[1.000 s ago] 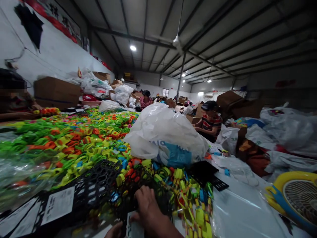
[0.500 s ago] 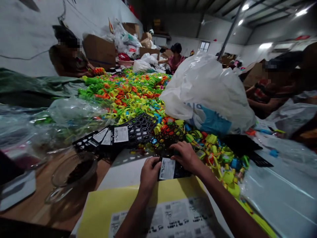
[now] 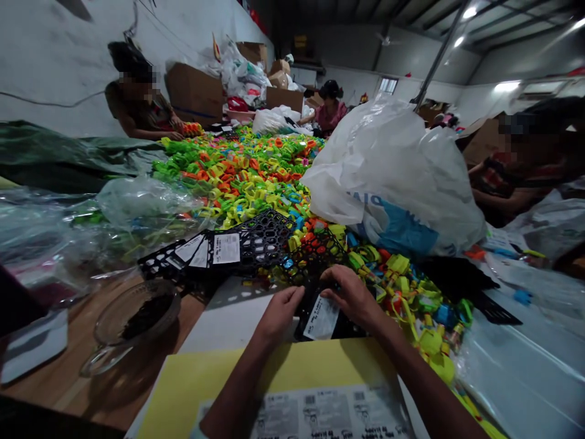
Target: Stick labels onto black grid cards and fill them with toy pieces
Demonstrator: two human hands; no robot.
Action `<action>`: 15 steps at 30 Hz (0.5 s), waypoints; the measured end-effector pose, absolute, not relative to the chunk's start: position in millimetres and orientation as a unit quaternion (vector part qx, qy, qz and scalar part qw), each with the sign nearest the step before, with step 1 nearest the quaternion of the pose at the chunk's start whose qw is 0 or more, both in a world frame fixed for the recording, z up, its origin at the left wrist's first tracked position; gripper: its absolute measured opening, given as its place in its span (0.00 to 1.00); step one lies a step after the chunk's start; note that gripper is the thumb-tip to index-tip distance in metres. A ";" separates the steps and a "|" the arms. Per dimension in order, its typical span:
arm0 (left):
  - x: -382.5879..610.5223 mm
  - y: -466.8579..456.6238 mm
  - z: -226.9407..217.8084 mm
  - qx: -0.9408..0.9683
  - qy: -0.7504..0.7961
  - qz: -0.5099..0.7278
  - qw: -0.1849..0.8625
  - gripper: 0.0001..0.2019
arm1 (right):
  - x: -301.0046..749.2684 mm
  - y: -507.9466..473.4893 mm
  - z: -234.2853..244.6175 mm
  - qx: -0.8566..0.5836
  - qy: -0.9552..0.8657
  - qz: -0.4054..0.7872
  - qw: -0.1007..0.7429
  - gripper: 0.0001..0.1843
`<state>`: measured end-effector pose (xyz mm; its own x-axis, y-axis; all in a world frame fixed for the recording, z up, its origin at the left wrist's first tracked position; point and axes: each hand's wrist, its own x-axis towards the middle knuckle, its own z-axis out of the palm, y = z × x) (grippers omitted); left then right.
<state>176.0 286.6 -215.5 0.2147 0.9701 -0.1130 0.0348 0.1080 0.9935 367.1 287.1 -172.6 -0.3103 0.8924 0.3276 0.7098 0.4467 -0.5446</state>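
Note:
My left hand (image 3: pixel 278 312) and my right hand (image 3: pixel 354 299) both grip a flat black perforated plastic piece (image 3: pixel 320 320) with a white printed label on it, held just above a yellow sheet (image 3: pixel 214 378) of barcode stickers. Fingers of both hands are curled on the piece's upper edge. More black perforated pieces (image 3: pixel 237 247) with white labels lie fanned out just beyond my hands. A heap of small green, yellow, orange and blue plastic parts (image 3: pixel 237 177) covers the table behind them.
A big white plastic bag (image 3: pixel 393 171) sits right of centre. A glass bowl (image 3: pixel 132 323) with dark contents stands at the left on wood. Clear bags (image 3: pixel 91 219) lie left. Other people sit at the far left (image 3: pixel 137 103), far end (image 3: pixel 331 110) and right (image 3: pixel 525 164); cardboard boxes behind.
The camera tilted down from the ceiling to the table. My hands came into full view holding the labelled black piece, which has since tilted and shifted slightly right.

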 end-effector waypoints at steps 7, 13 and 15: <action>188.5 298.1 -222.6 0.538 0.484 0.407 0.557 0.17 | 358.7 278.4 -172.9 -0.463 -0.824 0.123 0.302 0.07; 196.2 301.5 -204.9 0.573 0.478 0.419 0.517 0.17 | 359.3 265.1 -166.0 -0.479 -0.807 0.120 0.325 0.14; 196.3 302.4 -199.9 0.577 0.497 0.402 0.508 0.18 | 364.3 269.1 -167.9 -0.490 -0.785 0.149 0.349 0.17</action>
<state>196.3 302.4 -199.9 0.1818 0.9825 -0.0411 0.1644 0.0108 0.9863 364.3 269.1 -167.9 -0.2755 0.8734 0.4016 0.6658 0.4747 -0.5757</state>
